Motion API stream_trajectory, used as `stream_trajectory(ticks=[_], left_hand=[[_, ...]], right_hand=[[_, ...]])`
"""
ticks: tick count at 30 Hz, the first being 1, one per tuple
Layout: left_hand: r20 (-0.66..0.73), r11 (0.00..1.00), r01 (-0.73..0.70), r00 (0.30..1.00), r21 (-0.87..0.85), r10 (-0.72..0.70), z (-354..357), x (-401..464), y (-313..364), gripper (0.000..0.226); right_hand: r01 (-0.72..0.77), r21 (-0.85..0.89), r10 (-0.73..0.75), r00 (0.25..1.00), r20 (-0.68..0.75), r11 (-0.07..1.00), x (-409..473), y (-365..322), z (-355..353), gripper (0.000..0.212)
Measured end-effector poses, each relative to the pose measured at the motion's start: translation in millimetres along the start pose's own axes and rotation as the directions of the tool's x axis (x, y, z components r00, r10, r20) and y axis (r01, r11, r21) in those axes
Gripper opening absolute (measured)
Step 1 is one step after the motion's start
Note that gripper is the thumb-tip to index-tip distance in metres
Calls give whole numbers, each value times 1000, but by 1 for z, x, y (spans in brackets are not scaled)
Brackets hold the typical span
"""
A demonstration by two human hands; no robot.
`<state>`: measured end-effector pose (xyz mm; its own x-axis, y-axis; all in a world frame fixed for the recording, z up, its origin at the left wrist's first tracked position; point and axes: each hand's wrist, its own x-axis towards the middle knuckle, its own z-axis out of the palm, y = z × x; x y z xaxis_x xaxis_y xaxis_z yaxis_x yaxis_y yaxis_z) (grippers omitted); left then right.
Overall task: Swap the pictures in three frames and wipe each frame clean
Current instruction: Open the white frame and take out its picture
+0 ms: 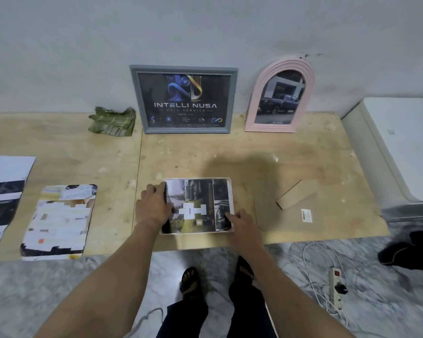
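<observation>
Pale plywood board (pixel 230 152), knotty, lying on marbled floor. Near centre: small rounded-corner frame (pixel 197 232) flat on board, glossy collage picture (pixel 198 203) laid in it. Left hand (pixel 154 206) on picture's left edge, fingers curled over it, gripping. Right hand (pixel 242 222) at near right corner, fingertips pressing picture down. Far centre: grey rectangular frame (pixel 134 98), moulded, leaning on wall; pink arched frame (pixel 252 106), ribbed, right of it. Crumpled green cloth (pixel 112 121) far left. Loose rounded print (pixel 59 220) near left. Cardboard backing (pixel 296 193) right.
</observation>
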<state>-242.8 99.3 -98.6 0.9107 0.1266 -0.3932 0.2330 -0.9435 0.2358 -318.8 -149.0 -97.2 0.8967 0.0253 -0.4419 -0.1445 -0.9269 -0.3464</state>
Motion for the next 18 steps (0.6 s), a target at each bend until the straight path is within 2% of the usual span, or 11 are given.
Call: stream_trajectory(ticks=[3, 6, 9, 13, 18], left_hand=[[74, 998, -56, 996, -32, 58, 2, 7, -3, 66], [110, 996, -45, 992, -82, 53, 1, 17, -3, 76], [116, 995, -20, 993, -102, 32, -1, 24, 0, 76], [-8, 996, -34, 999, -83, 33, -1, 26, 4, 67], [-198, 995, -37, 980, -96, 17, -5, 13, 8, 46]], right_hand=[[-1, -41, 1, 1000, -10, 999, -2, -1, 3, 61], [-13, -5, 12, 1000, -26, 1000, -2, -2, 3, 62], [-23, 28, 23, 999, -29, 999, 2, -3, 3, 62], [-12, 32, 12, 1000, -18, 999, 3, -2, 0, 62], [5, 53, -8, 999, 43, 999, 2, 3, -4, 59]])
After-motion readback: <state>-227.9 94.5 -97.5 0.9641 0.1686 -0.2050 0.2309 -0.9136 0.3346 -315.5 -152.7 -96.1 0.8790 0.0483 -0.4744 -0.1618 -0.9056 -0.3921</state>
